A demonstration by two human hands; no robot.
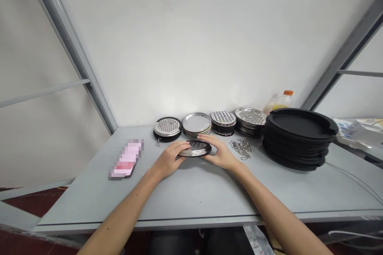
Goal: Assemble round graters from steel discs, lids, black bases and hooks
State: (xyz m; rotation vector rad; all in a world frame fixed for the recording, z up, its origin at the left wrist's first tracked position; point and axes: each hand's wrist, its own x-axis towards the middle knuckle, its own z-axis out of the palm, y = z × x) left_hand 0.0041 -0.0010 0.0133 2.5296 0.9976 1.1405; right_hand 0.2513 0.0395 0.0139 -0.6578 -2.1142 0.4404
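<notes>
My left hand (170, 156) and my right hand (220, 152) hold a round grater (194, 150) between them, just above the table's middle. It has a perforated metal top, shiny metal layers at its edge and a black rim on the right. My left fingers wrap its left side, and my right fingers and thumb grip its right side. Beyond it lie a round grater with a black base (167, 127) and a small metal clip, a stack of plain metal discs (196, 122), and two stacks of grater discs (223, 118). Several metal carabiners (241, 148) lie in a loose pile right of my right hand.
A tall stack of black round bases (295, 147) stands on the right, with an orange-capped bottle (284, 100) behind it. Left lies a phone (127, 159) with a blurred screen. A white wall (191, 40) rises behind the grey table (197, 199). Packaging (365, 130) sits far right.
</notes>
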